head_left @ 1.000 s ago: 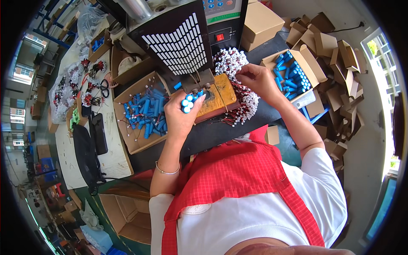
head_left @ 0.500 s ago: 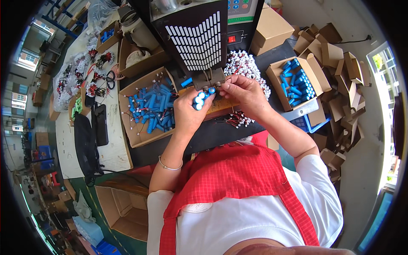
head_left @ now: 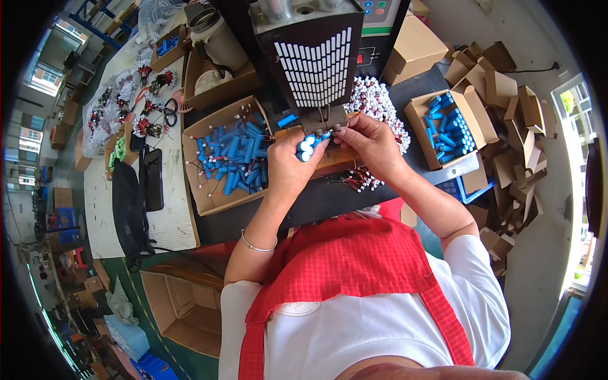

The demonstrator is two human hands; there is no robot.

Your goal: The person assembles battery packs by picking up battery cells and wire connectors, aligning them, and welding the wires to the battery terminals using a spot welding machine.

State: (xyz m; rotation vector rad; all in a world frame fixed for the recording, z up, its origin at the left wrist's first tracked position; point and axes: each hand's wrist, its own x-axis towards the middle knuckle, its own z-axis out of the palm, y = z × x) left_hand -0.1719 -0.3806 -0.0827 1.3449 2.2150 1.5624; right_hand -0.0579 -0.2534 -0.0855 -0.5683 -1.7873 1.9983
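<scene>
— The dark workbench [head_left: 329, 202] is crowded: what sits where?

— A black machine [head_left: 310, 57] stands at the far edge. The left hand [head_left: 288, 168] is curled around a bundle of blue cells [head_left: 308, 147], raising their white ends to the machine's tip, probably so they meet it squarely. The right hand [head_left: 373, 142] pinches something small just beside them.

— What is it?

— Too small to tell; its fingers hide it. Left, an open carton of loose blue cells [head_left: 231, 155]; right, a smaller box of cells [head_left: 446, 126].

cell boxes [head_left: 231, 155] [head_left: 446, 126] flanking machine [head_left: 313, 57]
</scene>
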